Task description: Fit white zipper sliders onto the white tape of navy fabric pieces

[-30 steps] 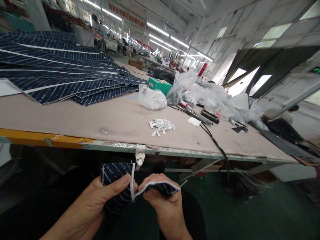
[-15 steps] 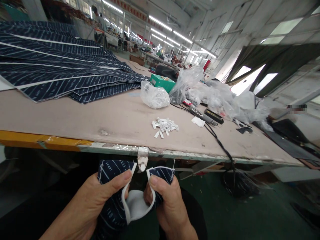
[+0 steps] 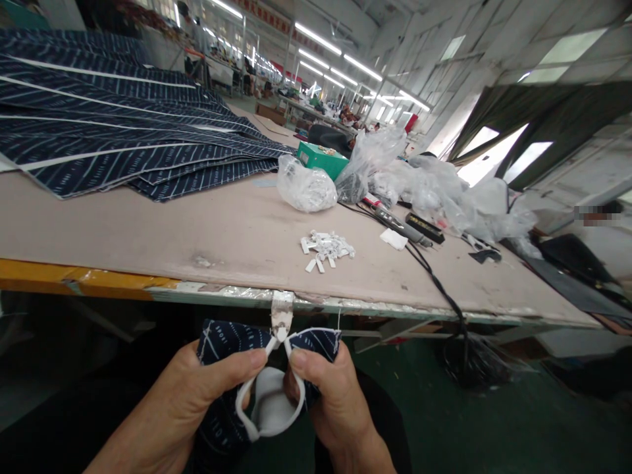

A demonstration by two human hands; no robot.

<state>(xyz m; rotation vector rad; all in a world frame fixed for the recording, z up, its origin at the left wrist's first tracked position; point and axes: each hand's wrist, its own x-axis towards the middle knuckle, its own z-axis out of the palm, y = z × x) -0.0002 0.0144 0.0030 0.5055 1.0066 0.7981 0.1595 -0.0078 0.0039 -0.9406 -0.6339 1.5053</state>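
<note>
Left hand and right hand each pinching navy striped fabric just by the white tab on the table edge, and I reckon uneven thumb pressure could let the white trim slip or twist.

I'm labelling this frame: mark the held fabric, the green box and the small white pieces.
Held fabric [image 3: 271, 400], head view: white inner side.
Green box [image 3: 317, 158], head view: front side.
Small white pieces [image 3: 328, 245], head view: pile's middle.
</note>
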